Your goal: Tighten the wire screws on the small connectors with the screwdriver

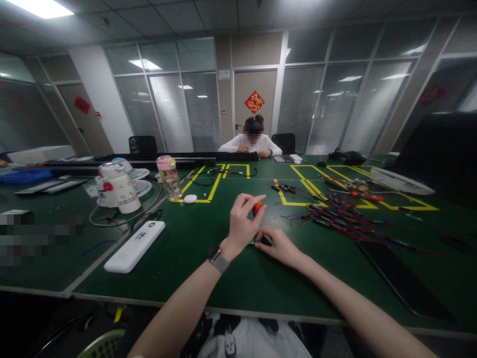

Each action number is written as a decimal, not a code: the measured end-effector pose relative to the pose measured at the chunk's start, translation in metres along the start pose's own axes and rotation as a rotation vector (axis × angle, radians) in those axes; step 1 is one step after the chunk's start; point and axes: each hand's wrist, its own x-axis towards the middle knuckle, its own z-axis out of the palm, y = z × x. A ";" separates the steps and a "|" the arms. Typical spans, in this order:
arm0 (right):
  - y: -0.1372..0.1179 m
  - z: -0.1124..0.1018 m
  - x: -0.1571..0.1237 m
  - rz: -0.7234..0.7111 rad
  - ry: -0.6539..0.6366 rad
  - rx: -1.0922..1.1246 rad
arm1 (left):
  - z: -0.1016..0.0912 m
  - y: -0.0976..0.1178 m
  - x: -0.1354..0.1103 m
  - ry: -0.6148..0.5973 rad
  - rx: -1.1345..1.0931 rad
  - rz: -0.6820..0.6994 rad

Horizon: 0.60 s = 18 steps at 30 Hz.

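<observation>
Orange shows between our left hand's (244, 219) curled fingers, which grip a small orange object (257, 208) — its lower part is hidden. Our right hand (281, 246) touches a small green board (254, 242) just below, on the green table (182, 273) — whether it pinches it, we cannot tell. Tangled wires (341, 219) lie to the right.

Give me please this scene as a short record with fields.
Left hand: holds an orange object, partly hidden
Right hand: touches a small green piece
Left wrist: watch
Left side: white oblong device, pink-lidded bottle
Right side: tangled wires, dark flat slab
Across the green table: person in white
</observation>
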 end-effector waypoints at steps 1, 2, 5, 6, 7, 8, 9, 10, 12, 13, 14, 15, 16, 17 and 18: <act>0.000 0.000 0.000 -0.002 0.001 -0.001 | 0.000 0.000 0.000 -0.001 0.006 -0.001; 0.001 0.000 0.000 -0.004 0.002 -0.004 | -0.001 0.000 0.000 -0.010 0.001 0.001; 0.001 0.000 0.000 -0.010 -0.003 -0.008 | -0.002 0.001 0.000 -0.048 -0.042 0.016; 0.001 0.000 0.000 -0.013 -0.006 -0.007 | -0.002 0.001 0.000 -0.058 -0.058 0.019; 0.001 0.000 -0.001 -0.015 -0.007 -0.006 | -0.002 0.000 0.000 -0.060 -0.072 0.020; 0.001 0.000 -0.001 -0.016 -0.006 -0.005 | -0.002 0.000 0.000 -0.057 -0.081 0.016; 0.001 0.000 -0.001 -0.015 -0.004 -0.003 | -0.001 0.000 0.000 -0.051 -0.084 0.011; 0.001 0.000 -0.001 -0.011 -0.003 -0.002 | 0.000 0.000 0.000 -0.040 -0.077 0.005; 0.001 -0.001 0.000 -0.002 0.000 0.003 | 0.001 -0.001 -0.001 -0.004 -0.037 -0.006; 0.000 -0.001 0.000 0.002 0.001 0.005 | 0.001 -0.001 -0.001 0.011 -0.015 -0.010; 0.000 -0.001 0.000 0.003 -0.001 0.006 | 0.001 0.000 -0.001 0.023 0.001 -0.012; 0.000 -0.001 0.000 0.003 -0.002 0.007 | 0.001 0.000 -0.002 0.029 0.008 -0.012; -0.001 -0.002 0.000 0.000 -0.005 0.007 | 0.000 0.000 -0.002 0.024 0.002 -0.013; -0.001 -0.002 0.000 -0.005 -0.008 0.007 | -0.001 0.001 -0.002 0.010 -0.012 -0.012; -0.001 -0.002 0.000 -0.008 -0.011 0.007 | -0.001 0.001 -0.002 -0.008 -0.033 -0.011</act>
